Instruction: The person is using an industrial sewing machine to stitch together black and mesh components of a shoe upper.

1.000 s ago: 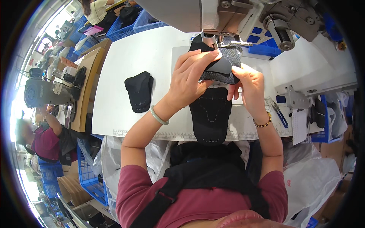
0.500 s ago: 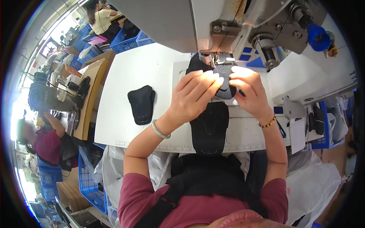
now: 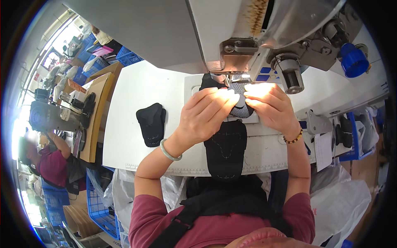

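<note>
Under the head of a sewing machine (image 3: pixel 240 49), a grey and black fabric piece (image 3: pixel 242 111) lies on the white bed by the presser foot (image 3: pixel 226 79). My left hand (image 3: pixel 209 110) is closed on its left side, fingertips beside the foot. On the opposite edge, my right hand (image 3: pixel 271 105) pinches the same piece with thumb and fingers. Nearer to me, partly below my left hand, lies a black fabric piece (image 3: pixel 225 151) with pale dashed marks, reaching over the table's front edge. Further left rests a small pile of black fabric pieces (image 3: pixel 151 124). My fingers hide part of the held piece.
A ruler strip (image 3: pixel 264 168) runs along the front edge of the white table (image 3: pixel 124 107). Thread tension knobs (image 3: pixel 289 72) hang right of the needle area. Blue crates (image 3: pixel 99 206) and plastic bags stand around the table. At far left a person (image 3: pixel 49 161) sits by another machine.
The whole view has shifted, so the machine head and table appear lower. My right hand's fingertips have come closer to my left hand on the fabric piece. Both hands keep their hold.
</note>
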